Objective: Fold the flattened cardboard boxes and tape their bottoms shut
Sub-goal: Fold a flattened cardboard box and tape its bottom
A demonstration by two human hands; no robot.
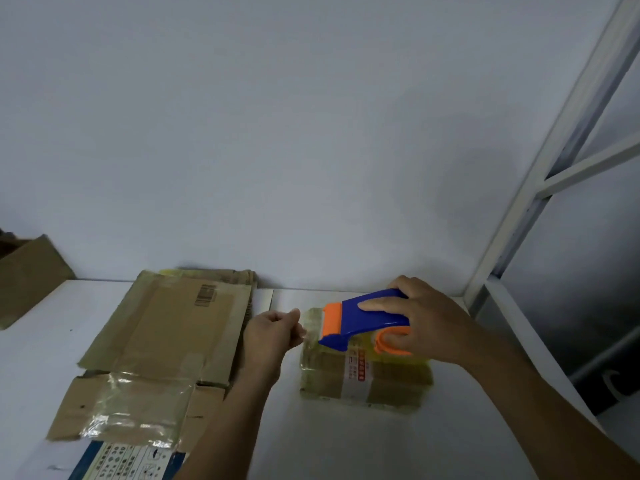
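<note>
Okay, right hand (427,323) is wrapped round the blue-and-orange tape dispenser (367,318), thumb on top and fingers underneath by the orange hub. It holds the dispenser just above the far-left part of the small box (363,379), cutter end pointing left, likely so tape can be drawn off toward the other hand. Left hand (273,332) is curled, thumb and forefinger pinching what looks like the clear tape end (306,329) just left of the box edge, probably to keep the strip taut before laying it down. The small box is already folded up and sits centre-right on the white desk (346,445), its surface glossy with yellowish tape layers; can't tell which face is up. The flattened boxes (173,327) lie stacked at left against the wall (311,133), in easy reach as the next supply. The front flaps (121,410) point toward the person and carry old clear tape. An open carton (27,271) sits at the far left, and a white metal frame (554,168) stands at right. Writing: a barcode (205,294) on the top flat box, digits too small. A red-and-white label strip (360,370) runs across the small box, characters not legible. A blue-and-white printed panel (121,462) at bottom left shows rows of figures, too blurred to read. No brand visible on the dispenser.
</note>
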